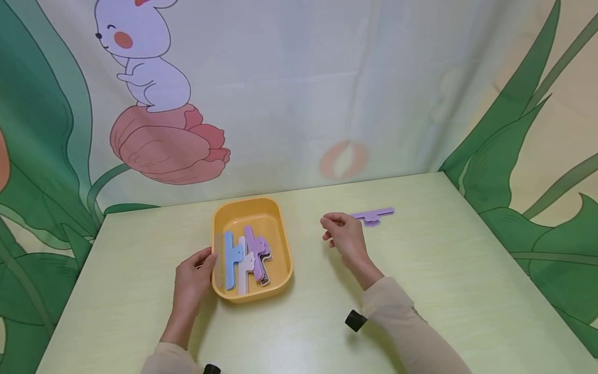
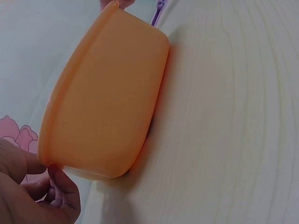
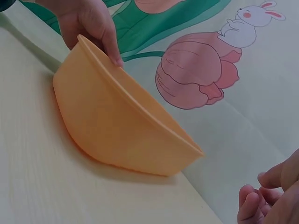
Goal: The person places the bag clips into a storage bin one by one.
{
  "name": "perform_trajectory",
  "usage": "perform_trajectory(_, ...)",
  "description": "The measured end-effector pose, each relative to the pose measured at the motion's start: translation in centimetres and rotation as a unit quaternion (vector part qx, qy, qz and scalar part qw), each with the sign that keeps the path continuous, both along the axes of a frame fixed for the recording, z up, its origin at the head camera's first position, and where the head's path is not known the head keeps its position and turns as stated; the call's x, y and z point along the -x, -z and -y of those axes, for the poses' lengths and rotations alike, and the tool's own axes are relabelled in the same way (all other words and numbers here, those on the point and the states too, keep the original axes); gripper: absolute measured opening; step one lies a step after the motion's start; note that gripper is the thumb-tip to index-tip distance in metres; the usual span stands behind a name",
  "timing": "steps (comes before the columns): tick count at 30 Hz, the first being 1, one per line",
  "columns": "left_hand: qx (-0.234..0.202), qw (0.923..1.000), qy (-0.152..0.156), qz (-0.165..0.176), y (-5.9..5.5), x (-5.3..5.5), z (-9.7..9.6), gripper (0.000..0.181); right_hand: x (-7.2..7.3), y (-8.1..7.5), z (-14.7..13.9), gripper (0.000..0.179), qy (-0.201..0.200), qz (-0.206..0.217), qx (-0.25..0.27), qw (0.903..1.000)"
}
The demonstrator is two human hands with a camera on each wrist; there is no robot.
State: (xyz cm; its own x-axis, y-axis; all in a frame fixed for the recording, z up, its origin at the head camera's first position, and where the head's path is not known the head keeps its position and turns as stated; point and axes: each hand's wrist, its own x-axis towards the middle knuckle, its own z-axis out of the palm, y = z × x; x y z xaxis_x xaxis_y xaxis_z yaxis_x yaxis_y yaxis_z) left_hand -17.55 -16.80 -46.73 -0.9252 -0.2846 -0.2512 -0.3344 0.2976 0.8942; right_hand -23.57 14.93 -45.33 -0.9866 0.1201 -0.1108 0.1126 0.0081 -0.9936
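Observation:
My left hand [image 1: 193, 278] pinches the left rim of a yellow plastic tray [image 1: 286, 244] between thumb and fingers. Inside the tray lie several bag clips: a blue clip [image 1: 229, 262], a pale pink clip [image 1: 242, 275], a purple clip [image 1: 254, 257] and a dark-patterned clip [image 1: 265, 277] partly under the purple one. My right hand [image 1: 348, 239] is to the right of the tray, fingers loosely bent, nothing held. Behind it another purple clip [image 1: 380, 213] lies on the table, its left end hidden by the hand in the head view.
The pale wood-grain table [image 1: 420, 259] runs back to a printed cloth [image 1: 289, 104] with a rabbit, a flower and leaves. A small black device [image 1: 356, 320] sits at the right cuff.

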Motion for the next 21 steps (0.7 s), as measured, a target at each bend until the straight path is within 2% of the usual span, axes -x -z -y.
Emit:
perform_trajectory(4, -0.003, 1.0000, 0.000, 0.000, 0.0, 0.0, 0.0, 0.047, 0.0, -0.1, -1.3, 0.025, 0.010, 0.011, -0.008, 0.9999)
perform_trajectory(10, 0.001, 1.0000, -0.001, -0.007, 0.1, 0.0, 0.0, 0.046, 0.0, 0.3, -3.5, 0.028, 0.029, 0.007, -0.018, 0.9994)
perform_trajectory(16, 0.004, 0.9999, -0.002, -0.010, 0.3, 0.1, 0.0, 0.046, 0.1, 0.7, -5.9, 0.026, 0.065, 0.004, -0.038, 0.9972)
perform_trajectory(21, 0.008, 0.9999, -0.002, -0.014, 0.5, 0.1, 0.0, 0.045, 0.3, 0.9, -7.9, 0.028, 0.103, 0.001, -0.033, 0.9941)
